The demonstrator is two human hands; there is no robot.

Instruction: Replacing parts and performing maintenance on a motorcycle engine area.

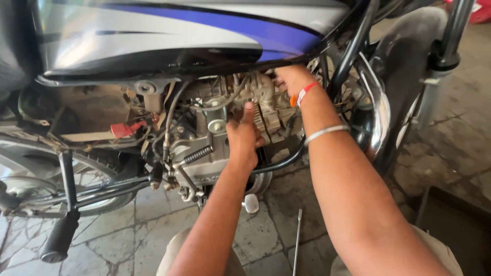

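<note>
Pressing both hands (244, 134) against the motorcycle engine (266, 110).

fuel tank: glossy silver tank with blue and black stripes (169, 30), filling the top edge of the view
kick lever: black metal lever with a ribbed rubber end (61, 232), near the lower left corner, above the floor
rear wheel: black tyre with spokes (56, 179), at the left edge
floor: cracked grey stone slabs (276, 225)
rod: thin metal rod (297, 240), lying on the floor by the bottom edge
front fork: grey metal tube (434, 76), at the right edge
red connector: small red plastic piece (124, 129), under the tank
</note>
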